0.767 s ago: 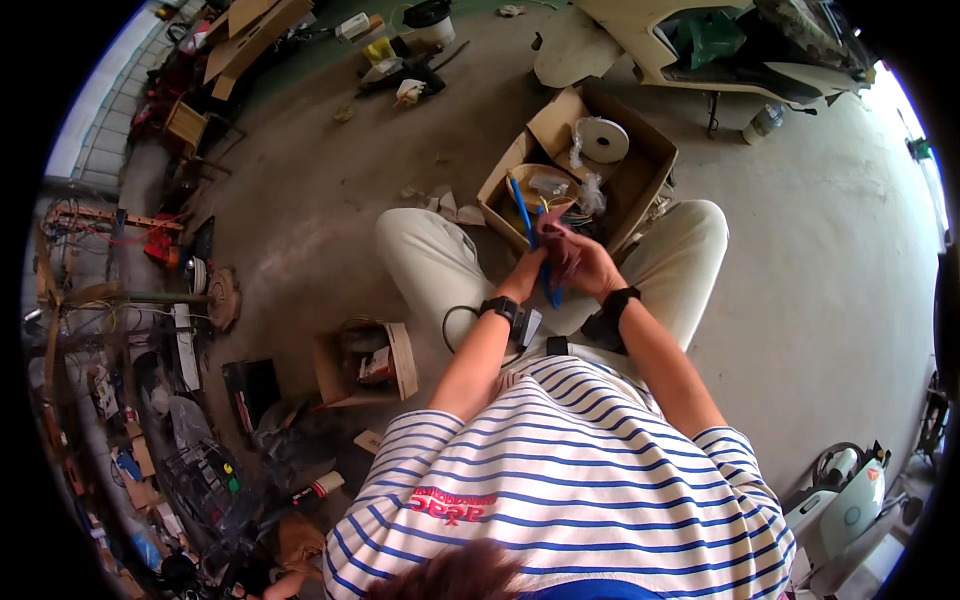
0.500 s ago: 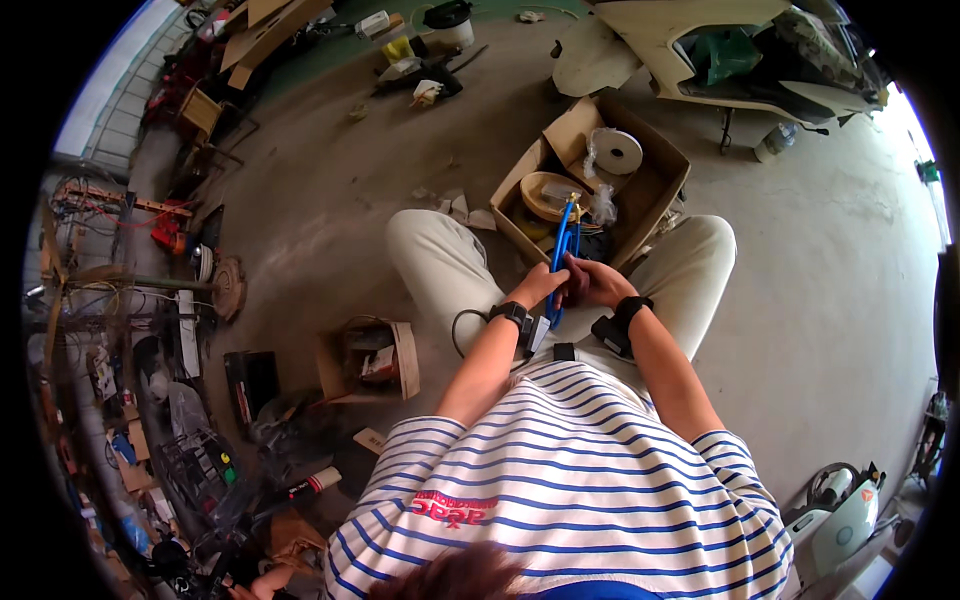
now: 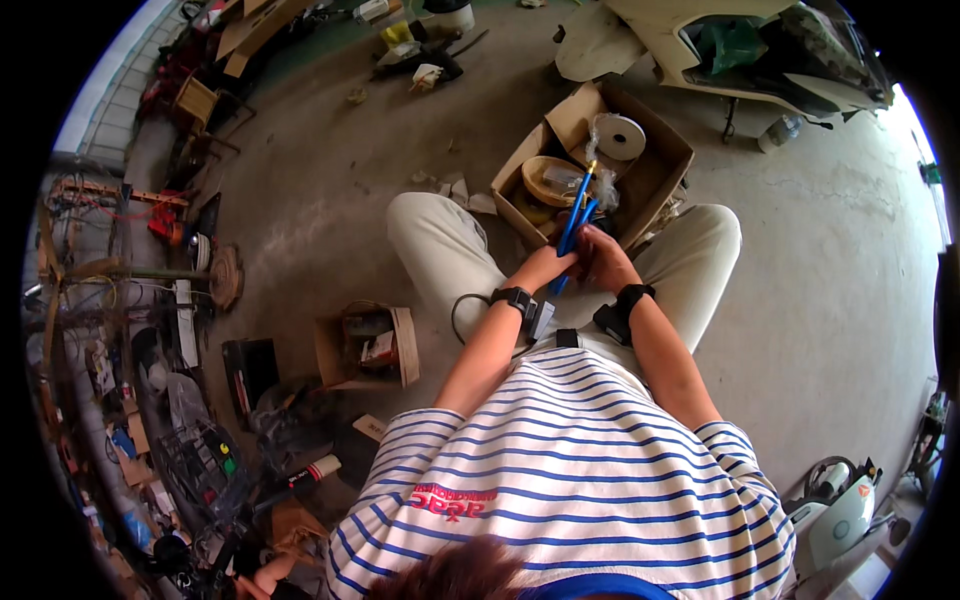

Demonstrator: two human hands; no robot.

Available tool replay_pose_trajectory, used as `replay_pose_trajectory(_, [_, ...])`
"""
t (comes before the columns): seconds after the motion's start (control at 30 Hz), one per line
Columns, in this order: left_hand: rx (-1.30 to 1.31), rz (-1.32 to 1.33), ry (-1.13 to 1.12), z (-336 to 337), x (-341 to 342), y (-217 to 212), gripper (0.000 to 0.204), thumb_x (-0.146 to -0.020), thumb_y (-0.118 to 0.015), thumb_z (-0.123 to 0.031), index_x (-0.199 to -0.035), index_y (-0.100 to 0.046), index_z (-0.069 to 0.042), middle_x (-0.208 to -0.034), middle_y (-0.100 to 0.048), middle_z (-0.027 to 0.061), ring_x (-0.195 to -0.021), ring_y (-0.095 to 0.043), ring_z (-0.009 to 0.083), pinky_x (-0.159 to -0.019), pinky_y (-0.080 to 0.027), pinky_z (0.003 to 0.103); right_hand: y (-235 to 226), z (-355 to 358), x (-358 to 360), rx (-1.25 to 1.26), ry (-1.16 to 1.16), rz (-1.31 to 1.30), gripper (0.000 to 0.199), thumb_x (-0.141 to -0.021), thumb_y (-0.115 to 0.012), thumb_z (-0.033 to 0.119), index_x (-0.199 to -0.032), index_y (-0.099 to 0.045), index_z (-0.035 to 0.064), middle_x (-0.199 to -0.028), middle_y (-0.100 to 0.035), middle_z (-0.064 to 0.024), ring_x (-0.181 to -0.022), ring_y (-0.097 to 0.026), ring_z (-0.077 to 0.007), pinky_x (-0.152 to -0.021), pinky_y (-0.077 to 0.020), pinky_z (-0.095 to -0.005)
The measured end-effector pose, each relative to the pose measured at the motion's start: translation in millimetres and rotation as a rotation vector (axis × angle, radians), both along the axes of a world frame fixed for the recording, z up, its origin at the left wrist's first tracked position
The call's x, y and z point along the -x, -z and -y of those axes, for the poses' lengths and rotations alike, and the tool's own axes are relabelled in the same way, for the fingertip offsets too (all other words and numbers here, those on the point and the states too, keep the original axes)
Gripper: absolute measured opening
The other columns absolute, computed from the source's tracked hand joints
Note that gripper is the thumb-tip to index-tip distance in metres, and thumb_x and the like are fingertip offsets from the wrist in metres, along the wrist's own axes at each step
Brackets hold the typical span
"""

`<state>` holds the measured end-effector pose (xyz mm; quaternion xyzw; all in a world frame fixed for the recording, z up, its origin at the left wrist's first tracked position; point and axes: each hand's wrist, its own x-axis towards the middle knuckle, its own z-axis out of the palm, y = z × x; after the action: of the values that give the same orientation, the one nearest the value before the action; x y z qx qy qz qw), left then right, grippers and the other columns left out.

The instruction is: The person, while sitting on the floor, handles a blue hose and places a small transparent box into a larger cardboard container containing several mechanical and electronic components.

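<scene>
Between my knees, a bundle of slim blue tubing (image 3: pixel 574 228) with a brass-coloured fitting at its upper end stands tilted, looking like a folded hose. My left hand (image 3: pixel 546 268) is closed around its lower part from the left. On the right side, my right hand (image 3: pixel 604 258) has its fingers curled in against the same tubing, close to the left fingertips. How the fingers meet is partly hidden. Just beyond the tubing is an open cardboard box (image 3: pixel 513 222) holding a white spool (image 3: pixel 618 139), a round wooden bowl (image 3: pixel 545 188) and crumpled clear plastic.
A pale scooter (image 3: pixel 690 45) stands at the far right. A smaller cardboard box (image 3: pixel 408 347) sits on the floor left of my legs. Cluttered shelving and tools line the left side. Another white scooter part (image 3: pixel 845 525) shows at the lower right.
The blue tubing has tipped slightly, its brass end moving up and right. My right hand has shifted a little up and right, and the left hand a little up along the tubing.
</scene>
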<state>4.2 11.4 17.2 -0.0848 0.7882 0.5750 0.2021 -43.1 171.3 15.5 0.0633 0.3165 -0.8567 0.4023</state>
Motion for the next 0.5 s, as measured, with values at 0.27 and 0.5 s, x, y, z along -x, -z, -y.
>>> replay_pose_trajectory(0.27, [0.216, -0.047, 0.372, 14.3, -12.4, 74.2, 0.046, -0.074, -0.063, -0.045, -0.101, -0.063, -0.008, -0.097, -0.063, 0.0183, -0.095, -0.059, 0.0310, -0.084, -0.043, 0.036, -17.1, 8.9, -7.1, -0.027, -0.069, -0.134, 0.047, -0.081, -0.064, 0.020, -0.122, -0.043, 0.0108, -0.108, -0.054, -0.0035, -0.101, -0.053, -0.0206, -0.086, -0.0441, -0.0388])
replay_pose_trajectory(0.5, [0.510, -0.503, 0.568, -3.6, -3.0, 85.7, 0.064, -0.072, -0.067, -0.039, -0.127, -0.046, -0.015, -0.122, -0.052, 0.0151, -0.109, -0.051, 0.0331, -0.093, -0.039, 0.038, -4.6, 12.4, -0.1, -0.423, 0.218, -0.162, 0.026, -0.079, -0.066, 0.018, -0.099, -0.053, 0.0095, -0.082, -0.058, -0.0002, -0.075, -0.056, -0.0105, -0.065, -0.0475, -0.0278])
